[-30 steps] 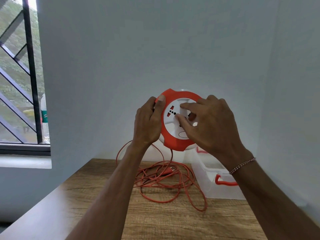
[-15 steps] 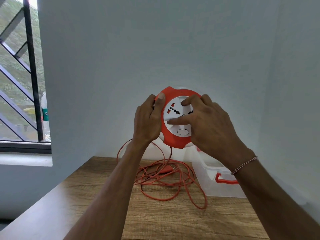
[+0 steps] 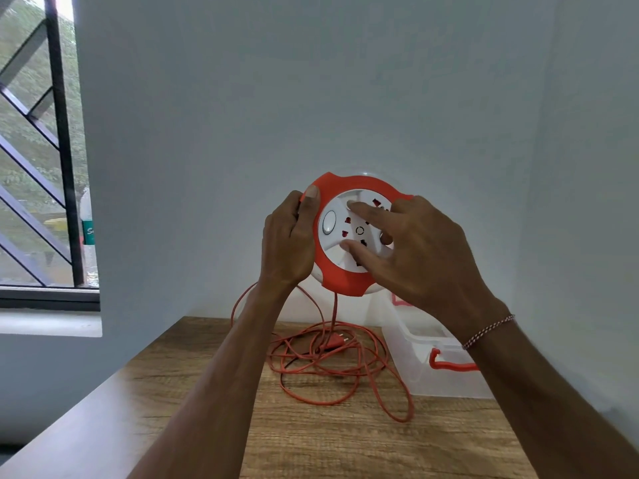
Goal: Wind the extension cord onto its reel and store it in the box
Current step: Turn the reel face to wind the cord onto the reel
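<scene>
I hold a round orange and white cord reel [image 3: 332,271] upright in the air, above the far end of the table. My left hand [image 3: 288,243] grips its orange rim on the left, thumb over the front. My right hand [image 3: 418,247] lies on the white socket face, fingers spread and pressed on it. A thin orange cord [image 3: 345,371] hangs from the reel's bottom into a loose tangle on the wooden table [image 3: 311,437], with its plug [image 3: 337,342] lying in the tangle. A clear plastic box [image 3: 428,361] with orange latches stands open at the right, against the wall.
Pale walls close in behind and on the right. A barred window [image 3: 41,150] is at the left, with a bottle [image 3: 88,229] on its sill. The table's left edge runs diagonally toward me.
The white centre of the reel has turned under my right hand's fingers; the oval button went from bottom to left. The cord pile on the table looks slightly smaller. My left hand has held still.
</scene>
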Demonstrator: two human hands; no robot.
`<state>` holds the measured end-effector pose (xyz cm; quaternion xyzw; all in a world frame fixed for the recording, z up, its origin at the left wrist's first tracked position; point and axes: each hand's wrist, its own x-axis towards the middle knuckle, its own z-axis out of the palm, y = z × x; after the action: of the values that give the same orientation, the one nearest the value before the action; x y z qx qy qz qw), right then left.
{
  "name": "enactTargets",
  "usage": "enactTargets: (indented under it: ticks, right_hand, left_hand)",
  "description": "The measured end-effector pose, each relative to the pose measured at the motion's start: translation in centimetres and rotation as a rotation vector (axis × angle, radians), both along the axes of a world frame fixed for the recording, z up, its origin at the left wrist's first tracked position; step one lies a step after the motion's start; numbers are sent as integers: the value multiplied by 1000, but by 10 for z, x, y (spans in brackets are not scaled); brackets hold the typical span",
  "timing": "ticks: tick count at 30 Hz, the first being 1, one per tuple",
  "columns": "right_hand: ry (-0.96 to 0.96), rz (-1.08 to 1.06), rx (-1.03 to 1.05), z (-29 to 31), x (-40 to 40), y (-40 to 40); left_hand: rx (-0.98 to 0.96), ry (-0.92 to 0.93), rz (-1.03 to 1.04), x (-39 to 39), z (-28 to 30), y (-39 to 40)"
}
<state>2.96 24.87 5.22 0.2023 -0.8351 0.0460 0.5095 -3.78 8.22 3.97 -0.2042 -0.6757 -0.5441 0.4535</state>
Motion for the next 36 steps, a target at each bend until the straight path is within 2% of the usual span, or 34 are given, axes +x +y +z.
enactTargets:
  ticks: [5,11,15,21,26,30,36]
  right_hand:
    - [106,109,49,6,3,6]
    - [-100,35,244,7,9,1]
    - [-94,-36,284,5,11,-2]
    - [-48,-84,235,-1,4,-2]
    - [18,-111,69,-6,-1,-2]
    - [-15,-81,-48,-2,-1,-2]
    - [19,26,-4,3,1,1]
  left_hand:
    - [4,2,26,1,1,0]
    - [0,14,19,1,2,-2]
    - [-14,10,37,1,1,-1]
    - [-4,4,22,2,2,-1]
    - [-19,4,28,2,0,0]
    - [-26,7,33,1,-1,2]
    - [-17,7,28,-1,0,1]
